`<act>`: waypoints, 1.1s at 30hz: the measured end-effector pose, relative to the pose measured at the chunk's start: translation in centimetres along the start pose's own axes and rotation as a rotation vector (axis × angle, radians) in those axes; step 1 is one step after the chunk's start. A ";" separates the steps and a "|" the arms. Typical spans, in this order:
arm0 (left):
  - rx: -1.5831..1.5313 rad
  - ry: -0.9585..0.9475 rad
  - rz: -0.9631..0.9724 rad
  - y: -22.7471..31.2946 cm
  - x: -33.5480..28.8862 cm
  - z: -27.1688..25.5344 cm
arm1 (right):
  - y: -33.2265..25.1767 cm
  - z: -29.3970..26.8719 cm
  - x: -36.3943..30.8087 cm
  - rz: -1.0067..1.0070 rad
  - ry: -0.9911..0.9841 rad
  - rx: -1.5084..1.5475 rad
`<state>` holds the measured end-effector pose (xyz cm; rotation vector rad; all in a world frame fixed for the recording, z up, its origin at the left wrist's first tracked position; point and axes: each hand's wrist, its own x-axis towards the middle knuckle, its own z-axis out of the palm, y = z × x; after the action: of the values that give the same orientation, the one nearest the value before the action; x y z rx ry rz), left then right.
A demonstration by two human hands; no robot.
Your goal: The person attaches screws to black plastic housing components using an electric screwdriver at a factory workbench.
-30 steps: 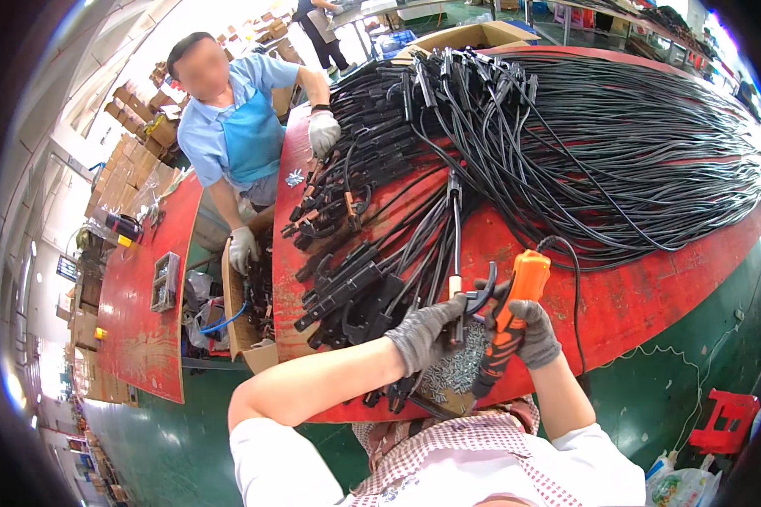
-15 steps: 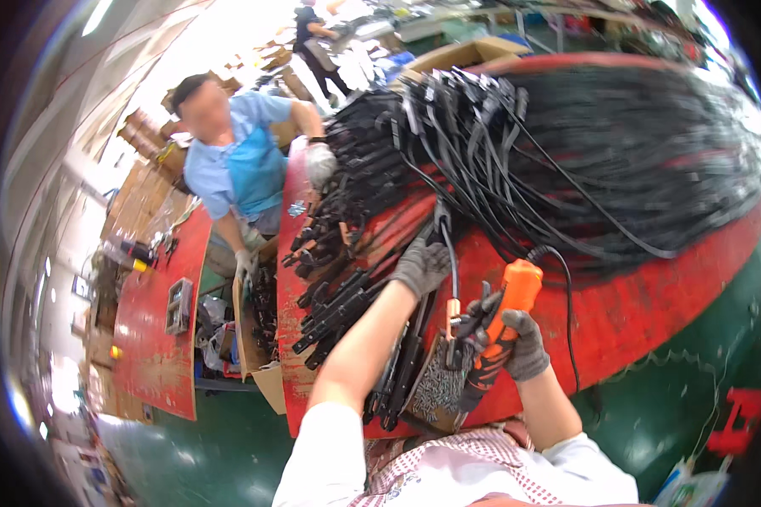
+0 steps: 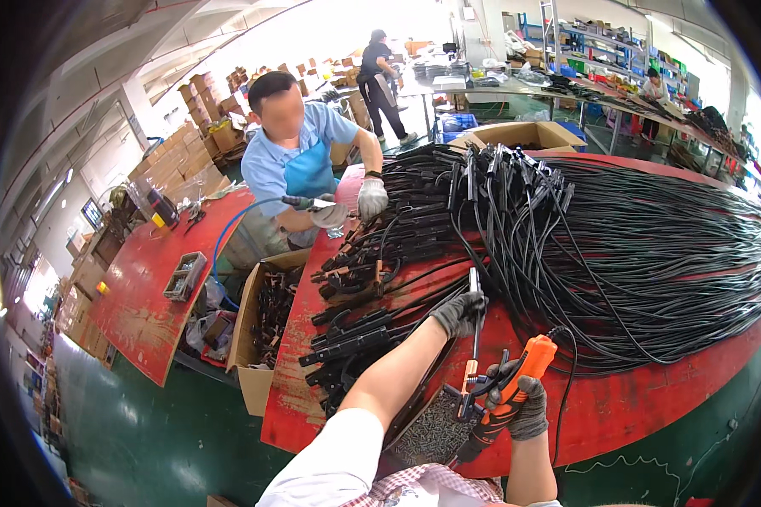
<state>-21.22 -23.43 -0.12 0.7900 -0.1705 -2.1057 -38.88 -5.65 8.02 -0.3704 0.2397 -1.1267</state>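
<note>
Cable [image 3: 475, 325] | left hand [image 3: 458, 313] grips | clamps [image 3: 355, 338] beside | cable heap [image 3: 651, 253] behind

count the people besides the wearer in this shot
3: a co-worker in a blue apron across the red table, a person in dark clothes behind, one seated far right. Others may be hidden.

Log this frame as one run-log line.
left hand: gloved, gripping black clamp handle | right hand: gloved, holding orange power tool | red table: heaped black cables | co-worker opposite
</note>
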 end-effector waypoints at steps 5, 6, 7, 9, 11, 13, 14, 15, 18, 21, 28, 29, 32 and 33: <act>0.050 -0.221 -0.249 -3.8 -5.9 0.8 | 0.4 -0.2 0.3 -0.040 0.029 -0.025; 0.020 -0.203 -0.251 -5.0 -7.5 0.8 | 0.5 0.0 0.2 -0.053 0.030 -0.016; 0.092 -0.212 -0.243 -5.9 -9.7 1.4 | 0.6 0.1 0.3 -0.054 0.015 -0.010; -0.034 -0.231 -0.351 -8.0 -15.3 4.1 | 1.0 0.9 -0.3 -0.042 0.027 -0.019; -0.027 -0.225 -0.325 -7.8 -17.5 4.3 | 1.8 0.9 -1.0 0.053 0.080 -0.023; -0.034 -0.234 -0.300 -7.7 -18.5 1.6 | 2.4 -0.1 -2.4 0.082 0.153 -0.125; 0.085 -0.178 -0.180 -7.3 -19.3 0.7 | 2.8 -0.2 -3.0 0.109 0.226 -0.220; -0.019 -0.152 -0.110 -7.7 -19.7 0.2 | 2.5 0.3 -3.6 0.104 0.240 -0.235; -0.119 -0.109 0.146 -8.0 -20.5 -0.5 | 1.8 0.2 -4.8 -0.080 0.252 -0.288; -0.133 -0.383 0.184 -8.6 -18.8 -1.9 | 0.3 0.0 -5.6 -0.149 0.256 -0.365; -1.211 -0.485 -0.350 -10.1 -20.9 0.4 | 0.2 3.5 -7.3 -0.546 0.135 -0.420; -1.274 -0.388 -0.298 -10.4 -20.6 0.3 | 0.5 3.0 -7.5 -0.553 0.155 -0.432; -1.200 -0.617 -0.260 -10.8 -20.3 -0.2 | 1.7 2.4 -8.4 -0.617 0.149 -0.551; -0.984 -0.495 -0.197 -10.4 -20.2 -0.7 | 2.1 2.2 -8.5 -0.628 0.147 -0.534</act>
<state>-19.15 -1.40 4.88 -0.3096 0.6647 -2.1624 -39.87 3.27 9.20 -0.8775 0.5855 -1.7085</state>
